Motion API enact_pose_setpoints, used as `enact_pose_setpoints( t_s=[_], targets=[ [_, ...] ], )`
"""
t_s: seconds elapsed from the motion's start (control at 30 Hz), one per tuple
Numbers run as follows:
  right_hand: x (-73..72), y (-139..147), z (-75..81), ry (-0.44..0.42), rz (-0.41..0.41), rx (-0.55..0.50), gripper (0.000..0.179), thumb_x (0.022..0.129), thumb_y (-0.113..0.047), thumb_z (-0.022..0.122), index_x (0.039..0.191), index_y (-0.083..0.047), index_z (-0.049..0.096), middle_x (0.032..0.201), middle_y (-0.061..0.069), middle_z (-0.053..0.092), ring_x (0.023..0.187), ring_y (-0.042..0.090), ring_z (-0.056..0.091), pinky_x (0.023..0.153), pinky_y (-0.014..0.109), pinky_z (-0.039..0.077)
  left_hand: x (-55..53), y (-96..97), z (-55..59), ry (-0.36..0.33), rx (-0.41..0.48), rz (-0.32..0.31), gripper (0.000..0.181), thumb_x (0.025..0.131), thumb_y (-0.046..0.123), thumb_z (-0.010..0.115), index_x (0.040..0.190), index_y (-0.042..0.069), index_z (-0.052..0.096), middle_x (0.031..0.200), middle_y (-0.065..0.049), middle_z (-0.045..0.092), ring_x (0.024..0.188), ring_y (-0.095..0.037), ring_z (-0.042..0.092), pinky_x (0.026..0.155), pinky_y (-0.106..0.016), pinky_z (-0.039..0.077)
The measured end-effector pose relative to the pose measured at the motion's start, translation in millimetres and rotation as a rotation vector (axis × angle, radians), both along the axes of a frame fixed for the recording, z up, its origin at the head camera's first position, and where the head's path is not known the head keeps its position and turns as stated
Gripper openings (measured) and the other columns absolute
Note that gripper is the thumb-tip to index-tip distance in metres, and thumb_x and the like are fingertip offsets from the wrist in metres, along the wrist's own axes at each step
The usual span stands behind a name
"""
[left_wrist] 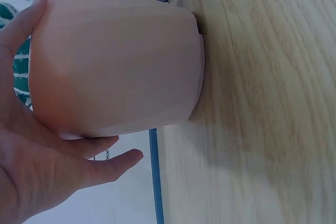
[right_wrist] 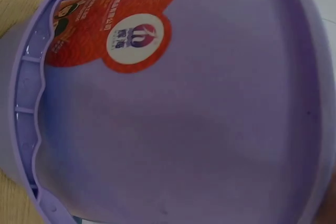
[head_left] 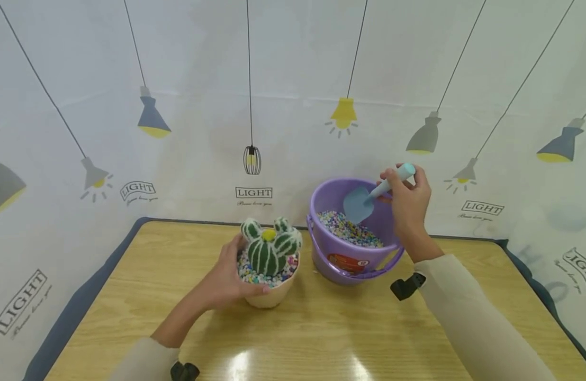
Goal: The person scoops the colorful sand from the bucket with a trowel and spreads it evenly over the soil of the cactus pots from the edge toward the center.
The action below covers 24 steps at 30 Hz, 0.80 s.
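In the head view, my left hand (head_left: 226, 279) grips a pale peach flowerpot (head_left: 270, 297) at its rim, the thumb along the near side. A green knitted cactus (head_left: 266, 255) with a yellow top stands in the pot among colourful pebbles (head_left: 247, 272). My right hand (head_left: 412, 205) holds a light blue toy shovel (head_left: 358, 205) by its handle over the purple bucket (head_left: 332, 191). The blade points down, its tip at the multicoloured pebbles (head_left: 342, 225) inside; whether it digs in is hard to tell. The left wrist view shows the pot's smooth side (left_wrist: 115, 66).
The bucket's handle (head_left: 357, 274) hangs down on its near side, by a red label (head_left: 348, 263). Both containers stand on a wooden table (head_left: 321, 333). Behind it hangs a white sheet (head_left: 202, 132) printed with lamps.
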State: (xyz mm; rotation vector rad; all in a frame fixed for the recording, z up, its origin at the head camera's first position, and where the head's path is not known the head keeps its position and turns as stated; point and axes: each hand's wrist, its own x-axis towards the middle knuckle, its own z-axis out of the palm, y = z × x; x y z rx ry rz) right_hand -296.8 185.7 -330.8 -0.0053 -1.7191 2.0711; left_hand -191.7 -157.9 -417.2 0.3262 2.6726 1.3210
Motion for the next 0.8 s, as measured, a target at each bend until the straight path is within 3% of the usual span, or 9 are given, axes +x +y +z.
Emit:
enact_pose_setpoints(
  t_s=[0.17,0.37,0.6,0.8],
  targets=[
    [-5.7,1,-3.9,-0.082,0.018,0.031,0.028,0.093,-0.018,0.067,0.116,-0.009,0.054,0.097,0.006,0.069,0.086,0.016,0.068,0.07,0.032,0.06,-6.1,-2.8,0.6,-0.004,0.016,-0.036,0.129,0.068,0.047,0.085,0.155,0.003,0.001,0.153,-0.024,0.02,0.138,-0.041,0.03,0.114,-0.056,0.026],
    [-9.2,2,-7.5,-0.18,0.0,0.181,0.036,0.095,-0.025,0.063,0.126,-0.01,0.052,0.111,0.004,0.064,0.11,0.026,0.061,0.082,0.034,0.057,-18.6,-5.5,2.1,0.018,0.066,-0.097,0.124,0.068,0.043,0.086,0.155,0.006,0.006,0.15,-0.024,0.022,0.135,-0.04,0.032,0.112,-0.057,0.029],
    [-13.4,2,-10.7,-0.266,0.049,0.268,0.04,0.099,-0.025,0.056,0.133,-0.008,0.045,0.13,0.008,0.051,0.127,0.024,0.05,0.097,0.043,0.049,-31.0,-10.8,3.6,-0.04,0.044,-0.14,0.13,0.069,0.045,0.085,0.155,0.003,-0.002,0.153,-0.025,0.016,0.138,-0.042,0.026,0.114,-0.058,0.025],
    [-15.5,3,-9.6,-0.29,0.059,0.337,0.034,0.103,-0.024,0.046,0.129,-0.006,0.036,0.127,0.015,0.05,0.124,0.028,0.05,0.096,0.041,0.048,-35.8,-12.8,6.4,-0.084,0.05,-0.154,0.132,0.07,0.043,0.085,0.154,-0.001,-0.007,0.156,-0.026,0.01,0.143,-0.043,0.019,0.117,-0.057,0.017]
  ],
)
